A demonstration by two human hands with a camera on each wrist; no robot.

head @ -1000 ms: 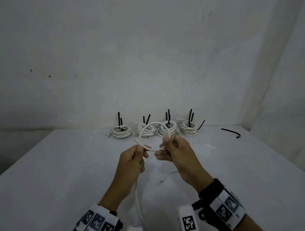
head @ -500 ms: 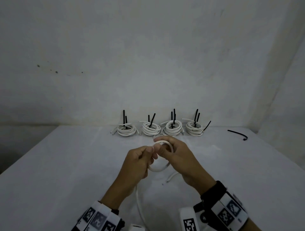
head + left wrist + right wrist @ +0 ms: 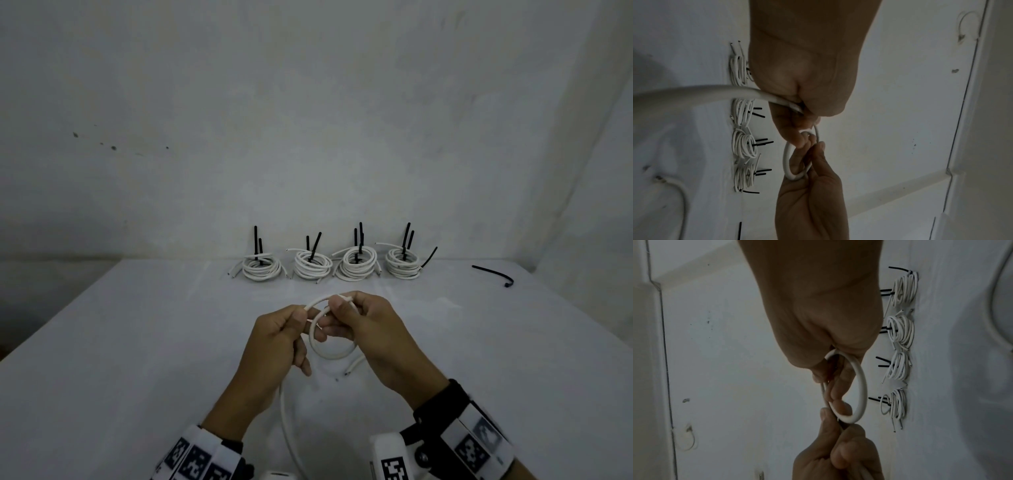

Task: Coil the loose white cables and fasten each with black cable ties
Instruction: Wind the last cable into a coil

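Head view: both hands raised above the bench [image 3: 137, 342]; left hand [image 3: 274, 339] pinches the cable [image 3: 330, 354], right hand [image 3: 370, 329] grips its loop.

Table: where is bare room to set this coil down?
Bare table lies left of the left hand, and between the right hand and the loose black tie. The back edge is crowded with four tied coils.

Dim, flat, bluish-grey throughout, no glare. Soft shadows only, faint under the hands on the table [image 3: 137, 342]. Wide-angle bending of the wall [image 3: 308, 102] toward the edges. Wrist views darker, grainy, nearest skin and cable soft, out of focus.
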